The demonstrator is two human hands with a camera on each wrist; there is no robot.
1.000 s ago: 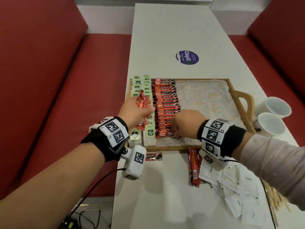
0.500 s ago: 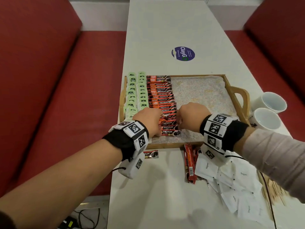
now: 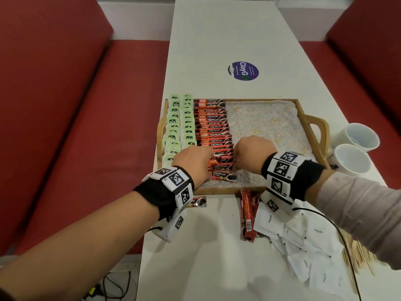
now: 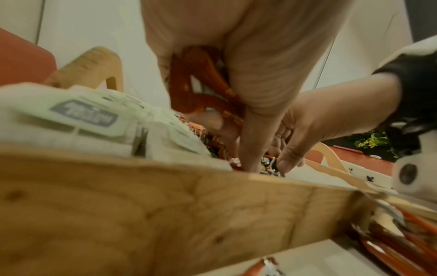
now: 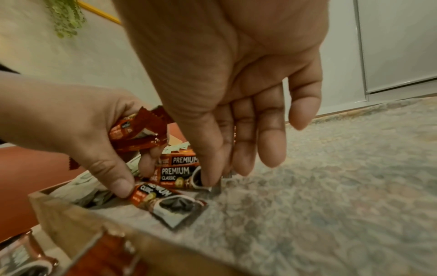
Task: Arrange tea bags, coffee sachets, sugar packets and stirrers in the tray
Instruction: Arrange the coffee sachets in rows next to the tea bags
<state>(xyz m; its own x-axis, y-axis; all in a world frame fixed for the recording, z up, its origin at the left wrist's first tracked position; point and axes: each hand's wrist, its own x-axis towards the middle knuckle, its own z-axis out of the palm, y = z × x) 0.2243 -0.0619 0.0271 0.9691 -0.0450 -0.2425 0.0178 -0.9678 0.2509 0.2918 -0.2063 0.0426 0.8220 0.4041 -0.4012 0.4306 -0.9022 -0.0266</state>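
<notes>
Head looks down, wrists close, tray (image 3: 260, 100) shared

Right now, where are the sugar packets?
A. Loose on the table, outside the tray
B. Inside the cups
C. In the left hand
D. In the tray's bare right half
A: the sugar packets lie in a loose heap on the table, in front of the tray; its right half shows only the liner.

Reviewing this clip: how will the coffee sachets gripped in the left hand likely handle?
Probably floppy: the coffee sachets in the left hand bend and splay. Glossy film suggests they slide over each other easily. Flat, so unlikely to roll.
</notes>
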